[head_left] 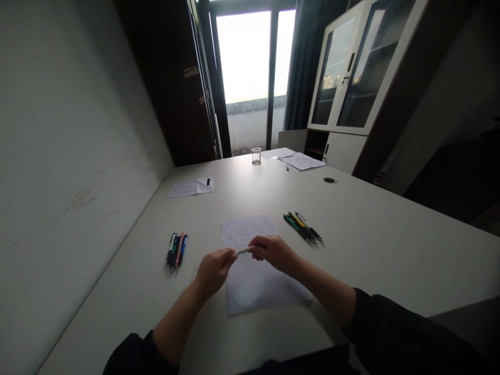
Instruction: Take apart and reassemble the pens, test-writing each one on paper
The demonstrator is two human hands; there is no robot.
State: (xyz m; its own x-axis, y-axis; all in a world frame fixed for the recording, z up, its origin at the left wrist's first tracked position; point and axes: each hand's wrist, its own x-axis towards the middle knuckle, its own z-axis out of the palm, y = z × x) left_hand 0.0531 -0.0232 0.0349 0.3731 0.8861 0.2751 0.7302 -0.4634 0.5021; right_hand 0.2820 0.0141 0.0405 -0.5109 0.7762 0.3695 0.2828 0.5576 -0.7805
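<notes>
A slim white pen (242, 251) is held level between my two hands, above the paper. My left hand (214, 268) pinches its left end, and my right hand (273, 251) grips its right end with the fingers curled. Under the hands lies a sheet of paper (250, 289), with written lines on its upper part. To the left of the paper is a group of several pens (176, 252), side by side on the white table (203, 333). Another group of several pens (302, 228) rests to the right of the paper.
A small clear glass (256, 156) stands at the far edge, beside papers (302, 161) and a single pen (286, 166). Another sheet (191, 187) lies at the back left near the wall. A round cable hole (329, 180) is at the right.
</notes>
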